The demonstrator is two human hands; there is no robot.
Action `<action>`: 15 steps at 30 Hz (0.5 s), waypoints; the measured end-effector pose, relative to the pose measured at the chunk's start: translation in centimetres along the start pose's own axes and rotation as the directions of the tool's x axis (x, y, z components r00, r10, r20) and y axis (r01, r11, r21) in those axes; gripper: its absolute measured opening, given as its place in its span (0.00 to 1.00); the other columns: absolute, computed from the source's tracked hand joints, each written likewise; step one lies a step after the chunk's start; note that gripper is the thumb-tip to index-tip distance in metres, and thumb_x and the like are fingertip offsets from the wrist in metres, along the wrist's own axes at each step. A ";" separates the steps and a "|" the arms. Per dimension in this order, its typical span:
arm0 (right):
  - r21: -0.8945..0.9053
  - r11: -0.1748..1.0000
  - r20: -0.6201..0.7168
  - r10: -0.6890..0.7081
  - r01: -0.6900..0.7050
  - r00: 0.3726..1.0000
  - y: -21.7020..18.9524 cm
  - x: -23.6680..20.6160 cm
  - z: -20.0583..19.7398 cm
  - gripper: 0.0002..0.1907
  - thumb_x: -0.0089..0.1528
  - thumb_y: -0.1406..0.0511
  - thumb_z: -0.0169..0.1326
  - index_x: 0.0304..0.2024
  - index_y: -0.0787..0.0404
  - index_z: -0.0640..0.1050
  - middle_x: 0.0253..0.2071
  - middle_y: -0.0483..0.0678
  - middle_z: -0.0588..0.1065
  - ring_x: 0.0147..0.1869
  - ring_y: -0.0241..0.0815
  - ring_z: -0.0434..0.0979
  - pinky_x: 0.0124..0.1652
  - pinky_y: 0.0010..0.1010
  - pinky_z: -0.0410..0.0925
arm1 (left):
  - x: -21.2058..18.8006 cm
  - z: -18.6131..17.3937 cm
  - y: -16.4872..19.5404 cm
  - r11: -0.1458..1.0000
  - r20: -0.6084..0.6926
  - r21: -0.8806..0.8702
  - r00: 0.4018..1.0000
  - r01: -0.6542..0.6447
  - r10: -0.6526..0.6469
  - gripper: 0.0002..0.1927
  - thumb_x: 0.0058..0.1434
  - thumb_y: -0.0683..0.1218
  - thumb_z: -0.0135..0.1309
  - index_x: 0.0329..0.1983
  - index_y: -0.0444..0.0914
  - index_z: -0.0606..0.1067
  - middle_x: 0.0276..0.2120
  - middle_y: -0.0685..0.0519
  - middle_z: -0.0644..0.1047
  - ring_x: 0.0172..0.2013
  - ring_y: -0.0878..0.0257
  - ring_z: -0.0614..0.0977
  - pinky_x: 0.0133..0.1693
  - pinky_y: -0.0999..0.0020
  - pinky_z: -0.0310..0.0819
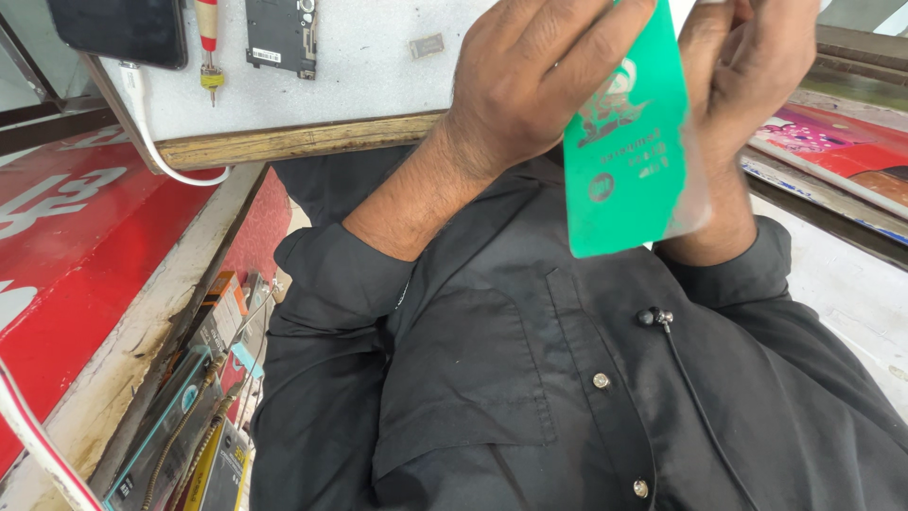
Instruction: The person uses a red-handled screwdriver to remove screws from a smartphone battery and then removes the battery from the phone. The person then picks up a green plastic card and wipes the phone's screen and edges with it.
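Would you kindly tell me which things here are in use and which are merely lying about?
In hand:
- green card, held between left hand and right hand

Lying about:
- dark phone
- red-handled screwdriver
- black circuit board
- white cable
- packaged goods

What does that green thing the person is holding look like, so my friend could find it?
Start at the black shirt filling the lower view, then go up to the two hands. Between the left hand and right hand hangs a flat green card. It is the only bright green thing here, with darker green printing.
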State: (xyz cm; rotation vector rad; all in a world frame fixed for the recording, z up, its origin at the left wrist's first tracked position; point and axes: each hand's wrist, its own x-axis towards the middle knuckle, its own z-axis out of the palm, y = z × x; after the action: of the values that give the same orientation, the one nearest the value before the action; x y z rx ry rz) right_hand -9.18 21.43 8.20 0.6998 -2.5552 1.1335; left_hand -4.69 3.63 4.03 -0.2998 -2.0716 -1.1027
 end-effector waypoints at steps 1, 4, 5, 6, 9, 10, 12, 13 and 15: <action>-0.024 1.000 -0.008 -0.009 0.008 1.000 0.0 -0.1 0.1 0.07 0.71 0.80 0.51 0.49 0.68 0.74 0.37 0.54 0.70 0.35 0.43 0.67 0.36 0.36 0.62 | -0.1 0.0 0.0 1.000 -0.010 0.023 1.000 0.002 -0.002 0.21 0.66 0.43 0.64 0.60 0.41 0.71 0.52 0.54 0.75 0.52 0.59 0.80 0.50 0.67 0.83; -0.048 0.999 -0.016 -0.023 0.022 1.000 0.1 -0.2 0.3 0.07 0.70 0.81 0.51 0.49 0.69 0.74 0.36 0.54 0.69 0.34 0.44 0.67 0.35 0.36 0.62 | -0.3 0.1 -0.2 1.000 0.017 0.014 1.000 0.025 -0.025 0.20 0.68 0.44 0.67 0.59 0.40 0.74 0.53 0.55 0.75 0.52 0.59 0.81 0.48 0.68 0.82; -0.055 0.998 -0.016 -0.026 0.025 1.000 0.2 -0.2 0.3 0.08 0.70 0.81 0.51 0.49 0.69 0.74 0.36 0.54 0.69 0.34 0.44 0.67 0.35 0.36 0.61 | -0.3 0.1 -0.3 1.000 0.010 0.013 1.000 0.019 -0.020 0.20 0.68 0.44 0.67 0.59 0.40 0.74 0.53 0.54 0.75 0.52 0.59 0.81 0.49 0.67 0.82; -0.060 0.998 -0.018 -0.025 0.024 1.000 0.3 -0.1 0.3 0.08 0.70 0.81 0.51 0.49 0.69 0.74 0.36 0.54 0.69 0.34 0.44 0.66 0.35 0.37 0.61 | -0.4 0.2 -0.3 1.000 0.004 0.012 1.000 0.015 -0.015 0.20 0.68 0.44 0.68 0.59 0.40 0.74 0.53 0.54 0.75 0.52 0.58 0.81 0.49 0.66 0.82; -0.075 0.997 -0.020 -0.031 0.029 0.999 0.3 -0.1 0.2 0.08 0.69 0.81 0.50 0.49 0.69 0.74 0.36 0.55 0.69 0.34 0.45 0.66 0.35 0.37 0.61 | -0.4 0.3 -0.2 1.000 0.002 0.015 1.000 0.010 -0.010 0.19 0.67 0.44 0.68 0.58 0.39 0.74 0.52 0.54 0.75 0.52 0.58 0.81 0.50 0.65 0.82; -0.079 0.996 -0.020 -0.031 0.030 0.999 0.4 0.0 0.1 0.09 0.69 0.81 0.50 0.48 0.69 0.74 0.36 0.55 0.69 0.33 0.45 0.66 0.34 0.37 0.61 | -0.4 0.3 -0.2 1.000 0.003 0.018 1.000 0.008 -0.008 0.19 0.67 0.44 0.68 0.57 0.39 0.74 0.52 0.54 0.75 0.52 0.58 0.81 0.50 0.65 0.82; -0.090 0.996 -0.021 -0.032 0.030 0.999 0.3 0.1 0.0 0.09 0.69 0.82 0.50 0.48 0.69 0.75 0.36 0.55 0.69 0.33 0.45 0.66 0.34 0.37 0.61 | -0.3 0.3 -0.2 1.000 0.023 0.019 1.000 0.005 -0.005 0.18 0.66 0.44 0.68 0.55 0.38 0.74 0.51 0.54 0.76 0.50 0.58 0.81 0.48 0.66 0.82; -0.089 0.996 -0.018 -0.032 0.030 0.999 0.4 0.2 0.0 0.09 0.69 0.82 0.50 0.48 0.69 0.75 0.36 0.55 0.69 0.33 0.45 0.66 0.34 0.37 0.61 | -0.3 0.2 -0.1 1.000 0.034 0.019 0.999 0.004 -0.005 0.18 0.65 0.44 0.68 0.54 0.38 0.74 0.51 0.53 0.76 0.50 0.58 0.82 0.47 0.66 0.82; -0.093 0.995 -0.010 -0.031 0.030 0.999 0.3 0.3 -0.2 0.10 0.69 0.82 0.50 0.48 0.69 0.75 0.36 0.55 0.69 0.33 0.46 0.66 0.34 0.38 0.61 | -0.3 0.1 -0.1 1.000 0.046 0.004 0.999 0.005 -0.005 0.18 0.65 0.43 0.66 0.55 0.37 0.74 0.51 0.53 0.76 0.50 0.58 0.81 0.47 0.66 0.82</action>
State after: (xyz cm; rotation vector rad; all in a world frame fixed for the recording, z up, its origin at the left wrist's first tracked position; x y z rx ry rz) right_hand -9.61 21.65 8.22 0.7053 -2.5598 0.9990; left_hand -4.63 3.70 3.69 -0.3209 -2.1154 -1.1046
